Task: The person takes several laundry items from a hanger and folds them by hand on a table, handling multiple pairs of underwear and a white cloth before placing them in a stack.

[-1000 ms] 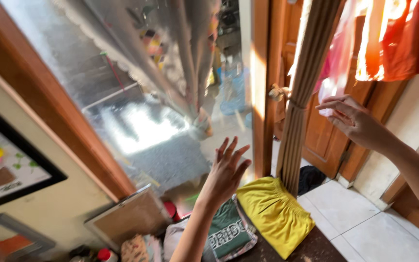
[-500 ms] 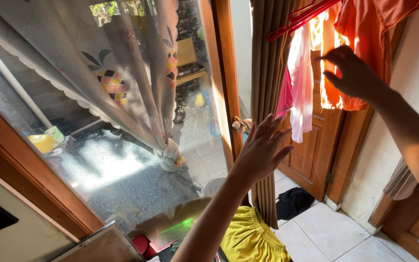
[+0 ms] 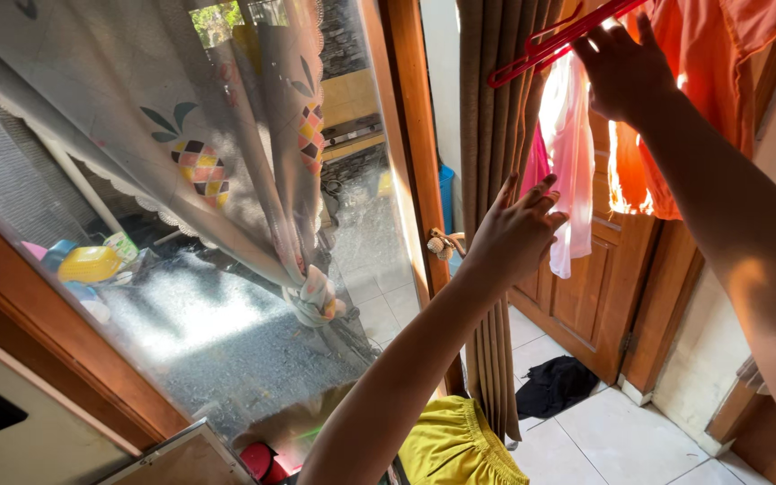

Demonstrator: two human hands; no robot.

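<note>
While my right hand (image 3: 620, 67) grips the red hanger (image 3: 554, 40) at upper right, my left hand (image 3: 515, 233), fingers loosely spread, hovers lower-left beside the pink-white garment (image 3: 572, 162).

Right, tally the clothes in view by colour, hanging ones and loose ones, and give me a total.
Orange garment hanging by the right hand: 1
Pale pink garment hanging near the left hand: 1
Bright pink garment behind it: 1
Yellow shorts with elastic waist, at the bottom: 1
Black cloth crumpled on the tiled floor: 1
Total: 5
</note>
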